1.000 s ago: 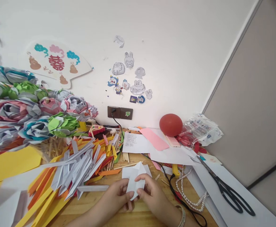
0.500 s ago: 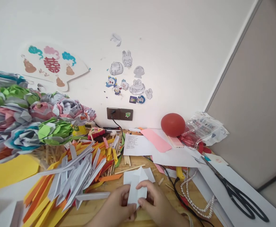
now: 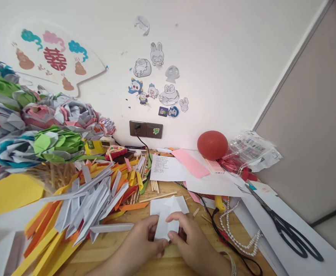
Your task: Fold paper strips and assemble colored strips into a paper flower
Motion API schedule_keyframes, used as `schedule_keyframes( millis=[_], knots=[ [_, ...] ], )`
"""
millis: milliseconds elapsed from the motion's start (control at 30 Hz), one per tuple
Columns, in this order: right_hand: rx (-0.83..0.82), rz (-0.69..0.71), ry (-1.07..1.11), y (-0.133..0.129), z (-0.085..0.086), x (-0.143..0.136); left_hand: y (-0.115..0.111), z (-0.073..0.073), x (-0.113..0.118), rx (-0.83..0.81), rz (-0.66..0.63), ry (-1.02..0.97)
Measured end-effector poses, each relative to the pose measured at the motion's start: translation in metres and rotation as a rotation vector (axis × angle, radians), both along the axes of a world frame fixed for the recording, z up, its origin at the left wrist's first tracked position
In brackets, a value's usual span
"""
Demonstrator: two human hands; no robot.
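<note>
A small folded piece of white paper (image 3: pixel 164 222) is held between both hands, low in the middle of the view. My left hand (image 3: pixel 147 237) pinches its left and lower edge, thumb in front. From the right, my right hand (image 3: pixel 185 234) grips it with thumb and index finger pressed on its face; the other fingers are partly hidden behind. Just beyond, more white paper (image 3: pixel 182 204) lies on the wooden table (image 3: pixel 104 253). Left of my hands lies a heap of folded white paper strips (image 3: pixel 96 203), mixed with orange and yellow strips (image 3: pixel 41 241).
Paper flowers (image 3: pixel 58 143) crowd the left side. Black scissors (image 3: pixel 289 230) rest on white sheets at the right. A bead string (image 3: pixel 225 226), a black cable (image 3: pixel 214 222), a yellow glue gun (image 3: pixel 219 203) and a red balloon (image 3: pixel 212 145) are also on the right. A wall socket (image 3: pixel 146 129) is behind.
The camera view has tilted slightly down, so the wall and table items appear higher. Both hands keep their grip on the folded paper, with little visible finger movement.
</note>
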State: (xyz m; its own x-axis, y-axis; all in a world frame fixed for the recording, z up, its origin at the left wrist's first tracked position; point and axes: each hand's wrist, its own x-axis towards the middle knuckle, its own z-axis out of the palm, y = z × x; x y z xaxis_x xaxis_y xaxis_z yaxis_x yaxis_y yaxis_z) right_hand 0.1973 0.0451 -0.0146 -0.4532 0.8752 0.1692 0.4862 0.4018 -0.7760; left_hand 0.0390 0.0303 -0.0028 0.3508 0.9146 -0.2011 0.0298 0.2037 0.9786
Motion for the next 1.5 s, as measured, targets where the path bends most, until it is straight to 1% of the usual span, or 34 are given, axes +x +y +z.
schedule_keyframes(
  millis=[100, 200, 267, 367, 433, 533, 667, 733, 767, 800, 833, 967, 1033, 1067, 1133, 1233, 1333, 1400, 1500],
  knots=[
    [0.106, 0.024, 0.005, -0.001, -0.002, 0.001, 0.001, -0.003, -0.001, 0.004, 0.009, 0.014],
    [0.312, 0.005, -0.001, 0.0, -0.004, 0.003, 0.003, -0.001, -0.003, -0.02, 0.059, 0.053],
    [0.432, -0.058, 0.006, 0.002, -0.005, 0.005, 0.004, 0.002, -0.003, -0.015, 0.106, 0.082],
    [0.565, -0.224, 0.068, 0.006, -0.005, 0.01, 0.004, 0.005, -0.004, 0.016, 0.173, 0.129],
    [0.657, -0.289, 0.095, 0.007, -0.002, 0.013, 0.003, 0.005, -0.003, 0.059, 0.208, 0.167],
    [0.827, -0.261, 0.009, 0.003, 0.009, 0.012, 0.001, 0.007, -0.002, 0.14, 0.258, 0.213],
    [1.035, -0.189, -0.26, -0.005, 0.03, 0.004, -0.003, 0.01, 0.0, 0.246, 0.303, 0.302],
    [1.073, -0.124, -0.355, -0.007, 0.037, 0.0, -0.004, 0.009, -0.001, 0.301, 0.312, 0.323],
    [1.04, -0.082, -0.384, -0.007, 0.039, -0.002, -0.004, 0.008, -0.002, 0.316, 0.316, 0.307],
    [0.967, -0.05, -0.394, -0.007, 0.04, -0.003, -0.004, 0.007, -0.003, 0.323, 0.319, 0.274],
    [0.858, -0.04, -0.381, -0.006, 0.04, -0.004, -0.003, 0.005, -0.004, 0.325, 0.319, 0.232],
    [0.276, -0.107, -0.199, -0.003, 0.039, -0.003, 0.0, 0.0, -0.007, 0.278, 0.281, 0.085],
    [0.104, -0.073, -0.118, -0.002, 0.04, -0.003, 0.0, 0.0, -0.005, 0.225, 0.238, 0.071],
    [0.063, -0.045, -0.09, -0.002, 0.041, -0.003, 0.0, 0.001, -0.004, 0.2, 0.215, 0.078],
    [0.034, -0.012, -0.047, -0.001, 0.04, -0.003, -0.002, 0.002, -0.002, 0.161, 0.183, 0.103],
    [-0.01, -0.026, 0.017, 0.002, 0.036, -0.004, -0.002, 0.004, -0.001, 0.13, 0.161, 0.122],
    [-0.111, -0.023, 0.104, 0.005, 0.03, -0.003, -0.001, 0.004, -0.003, 0.131, 0.134, 0.11],
    [-0.161, -0.013, 0.157, 0.006, 0.026, -0.003, 0.0, 0.003, -0.004, 0.141, 0.138, 0.115],
    [-0.138, -0.011, 0.174, 0.008, 0.022, -0.002, 0.001, 0.002, -0.006, 0.132, 0.14, 0.098]
  ],
)
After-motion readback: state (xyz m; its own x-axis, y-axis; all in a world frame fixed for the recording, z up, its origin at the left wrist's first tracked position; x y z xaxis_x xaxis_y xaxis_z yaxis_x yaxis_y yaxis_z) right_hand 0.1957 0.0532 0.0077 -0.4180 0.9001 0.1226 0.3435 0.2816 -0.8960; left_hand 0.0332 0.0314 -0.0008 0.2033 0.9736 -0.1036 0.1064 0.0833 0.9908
